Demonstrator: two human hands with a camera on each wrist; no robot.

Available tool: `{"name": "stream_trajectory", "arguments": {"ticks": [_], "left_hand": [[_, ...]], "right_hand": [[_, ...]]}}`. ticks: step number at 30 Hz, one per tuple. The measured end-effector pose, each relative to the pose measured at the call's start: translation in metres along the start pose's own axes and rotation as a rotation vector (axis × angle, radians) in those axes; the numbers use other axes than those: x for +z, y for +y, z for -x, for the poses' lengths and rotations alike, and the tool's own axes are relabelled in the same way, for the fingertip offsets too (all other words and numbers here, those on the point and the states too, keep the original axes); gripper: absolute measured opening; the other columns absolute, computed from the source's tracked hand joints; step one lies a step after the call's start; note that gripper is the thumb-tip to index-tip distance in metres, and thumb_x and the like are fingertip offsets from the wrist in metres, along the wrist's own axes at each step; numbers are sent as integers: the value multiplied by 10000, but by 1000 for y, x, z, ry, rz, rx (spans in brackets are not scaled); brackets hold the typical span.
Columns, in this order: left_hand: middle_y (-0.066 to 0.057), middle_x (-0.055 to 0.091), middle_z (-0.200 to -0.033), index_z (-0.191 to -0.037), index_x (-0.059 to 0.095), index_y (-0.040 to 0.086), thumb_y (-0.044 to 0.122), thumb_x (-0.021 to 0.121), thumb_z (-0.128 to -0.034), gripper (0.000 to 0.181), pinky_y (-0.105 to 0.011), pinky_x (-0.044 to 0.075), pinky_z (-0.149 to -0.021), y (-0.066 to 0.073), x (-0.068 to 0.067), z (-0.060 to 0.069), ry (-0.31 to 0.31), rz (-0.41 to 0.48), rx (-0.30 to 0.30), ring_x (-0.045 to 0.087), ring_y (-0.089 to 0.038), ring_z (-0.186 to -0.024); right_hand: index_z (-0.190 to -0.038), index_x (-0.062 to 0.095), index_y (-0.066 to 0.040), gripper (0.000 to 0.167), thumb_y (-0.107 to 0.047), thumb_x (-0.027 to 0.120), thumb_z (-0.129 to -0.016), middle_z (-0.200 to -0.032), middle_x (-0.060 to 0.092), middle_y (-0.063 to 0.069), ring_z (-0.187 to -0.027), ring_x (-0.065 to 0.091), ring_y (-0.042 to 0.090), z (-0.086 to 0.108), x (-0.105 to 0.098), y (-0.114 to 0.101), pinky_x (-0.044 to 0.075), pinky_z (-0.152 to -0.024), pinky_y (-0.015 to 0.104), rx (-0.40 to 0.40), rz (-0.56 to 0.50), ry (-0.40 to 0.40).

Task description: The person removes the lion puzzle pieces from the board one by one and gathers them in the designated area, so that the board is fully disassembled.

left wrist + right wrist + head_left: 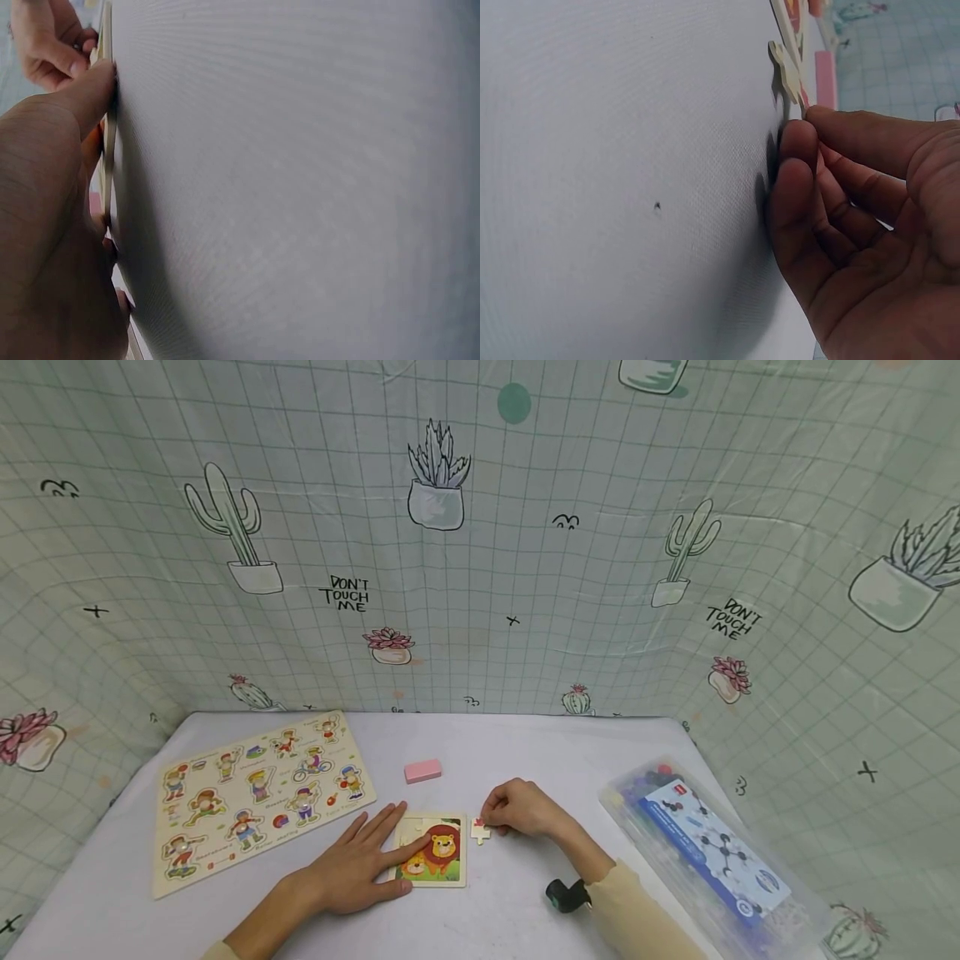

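My worry is a slip in the pinch.
On my feed, the left hand (352, 870) rests outspread on the lion puzzle (444, 853), inside the table's (510, 918) far edge; just rightward, a puzzle piece (478, 836), pinched by the right hand (522, 810) (one edge only), could twist loose.

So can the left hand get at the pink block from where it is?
Likely yes: the pink block lies just beyond the left hand, with nothing between them, though that hand would probably have to lift off the lion jigsaw.
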State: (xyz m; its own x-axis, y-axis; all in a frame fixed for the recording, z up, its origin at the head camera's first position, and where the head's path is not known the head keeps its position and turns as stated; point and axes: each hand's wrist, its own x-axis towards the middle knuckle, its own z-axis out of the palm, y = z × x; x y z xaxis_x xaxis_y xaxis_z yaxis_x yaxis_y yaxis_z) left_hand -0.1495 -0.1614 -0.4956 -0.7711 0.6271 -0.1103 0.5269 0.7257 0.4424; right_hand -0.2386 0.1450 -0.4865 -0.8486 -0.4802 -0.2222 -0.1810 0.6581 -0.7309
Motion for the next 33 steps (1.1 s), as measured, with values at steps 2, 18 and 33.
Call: {"name": "stream_trajectory", "arguments": {"ticks": [2,18,33], "left_hand": [[-188,89,-1678,-1554,394,337,575,506,-994,619,-651,79,-1178,0,0,0,0,0,0,76,-398,-1538],[-164,86,-1685,-1558,381,349,612,479,-989,635,-633,86,-1191,0,-1,-2,-6,-26,-19,73,-375,-1545],[-174,91,-1682,-1556,387,343,609,481,-990,633,-641,92,-1186,0,0,-2,-4,-23,-17,85,-387,-1541]], "right_hand": [[-848,728,-110,81,-159,726,-912,-682,658,-3,-592,598,103,0,-1,0,526,-566,265,6,-16,-5],[-810,732,-112,89,-142,730,-894,-657,639,-21,-566,578,92,-1,-1,0,521,-543,263,5,9,9],[-792,732,-149,79,-158,738,-871,-635,632,-48,-563,532,75,-4,0,1,402,-537,240,-22,61,6]]}}
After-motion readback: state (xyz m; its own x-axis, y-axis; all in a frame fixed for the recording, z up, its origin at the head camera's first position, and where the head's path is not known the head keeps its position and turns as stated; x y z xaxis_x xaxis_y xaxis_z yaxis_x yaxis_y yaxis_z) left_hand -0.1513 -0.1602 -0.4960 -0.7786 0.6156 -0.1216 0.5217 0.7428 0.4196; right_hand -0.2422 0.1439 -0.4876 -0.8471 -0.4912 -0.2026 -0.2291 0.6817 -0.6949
